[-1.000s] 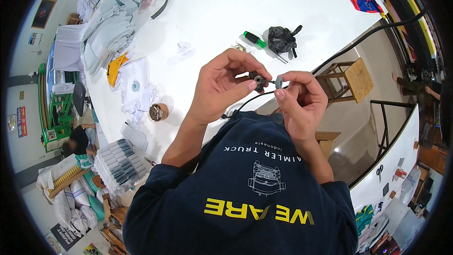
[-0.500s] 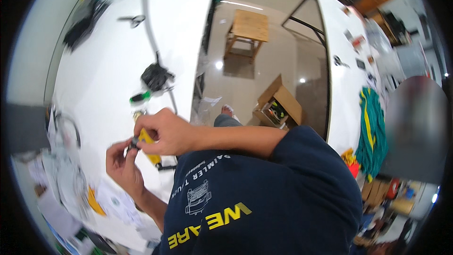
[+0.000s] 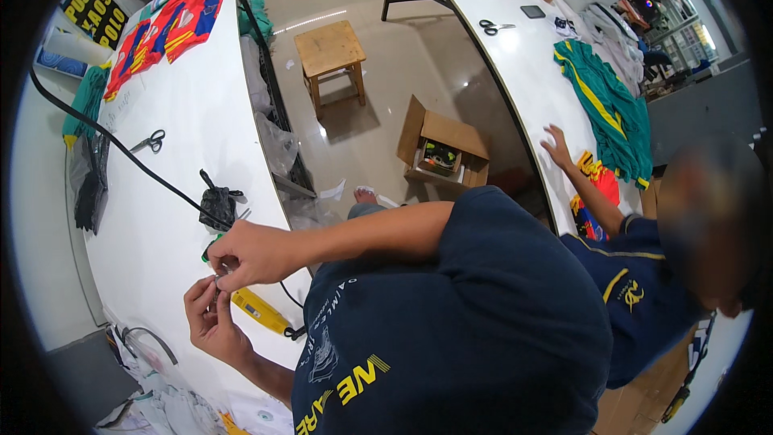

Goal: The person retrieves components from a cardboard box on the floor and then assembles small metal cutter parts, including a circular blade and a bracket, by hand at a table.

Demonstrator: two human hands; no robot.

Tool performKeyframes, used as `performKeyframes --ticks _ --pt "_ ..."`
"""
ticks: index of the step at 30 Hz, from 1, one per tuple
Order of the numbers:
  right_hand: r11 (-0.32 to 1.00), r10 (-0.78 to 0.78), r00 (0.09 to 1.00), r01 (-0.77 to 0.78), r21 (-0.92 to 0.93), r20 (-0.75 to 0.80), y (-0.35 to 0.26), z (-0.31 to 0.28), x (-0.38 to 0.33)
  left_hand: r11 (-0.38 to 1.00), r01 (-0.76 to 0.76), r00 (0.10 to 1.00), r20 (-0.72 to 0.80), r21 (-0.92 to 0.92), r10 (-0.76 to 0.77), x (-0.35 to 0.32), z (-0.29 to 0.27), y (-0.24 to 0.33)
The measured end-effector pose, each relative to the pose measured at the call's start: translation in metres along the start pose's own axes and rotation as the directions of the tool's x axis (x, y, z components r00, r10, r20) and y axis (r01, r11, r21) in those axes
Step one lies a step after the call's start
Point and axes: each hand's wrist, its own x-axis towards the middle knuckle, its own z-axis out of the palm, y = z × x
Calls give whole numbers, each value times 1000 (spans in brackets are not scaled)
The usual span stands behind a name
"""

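My left hand (image 3: 216, 324) and my right hand (image 3: 258, 253) meet over the white table (image 3: 173, 229), fingers pinched together. Between their fingertips sits a small grey piece (image 3: 216, 279), mostly hidden, whose kind I cannot make out. Beneath the hands lies a yellow corded tool (image 3: 262, 312), its near end hidden by my fingers. A black plastic bag (image 3: 217, 201) rests just beyond my right hand. Next to it a green-and-black item (image 3: 208, 248) is partly covered by that hand.
Scissors (image 3: 151, 142) and red-blue jerseys (image 3: 173, 28) lie farther along the table, a black cable (image 3: 121, 143) arching above it. A wooden stool (image 3: 330, 48) and an open carton (image 3: 443, 149) stand on the floor. At right, a co-worker's hand (image 3: 555, 147) reaches over a second table (image 3: 483, 52).
My view has turned, shifting the room leftward in the picture. The co-worker's arm has come out over the right table. My hands keep pinching the small piece.
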Motion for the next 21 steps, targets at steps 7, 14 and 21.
performKeyframes --ticks 7,14,21 --pt "994 99 993 -95 58 -60 16 -29 -25 995 88 987 137 -45 -81 3 29 3" --pt "980 109 988 -89 179 -105 22 -35 -37 970 211 977 61 -118 -205 -3 44 -8" --pt "750 283 926 -50 660 -252 36 -54 -25 960 197 977 -44 -201 -210 2 34 -25"
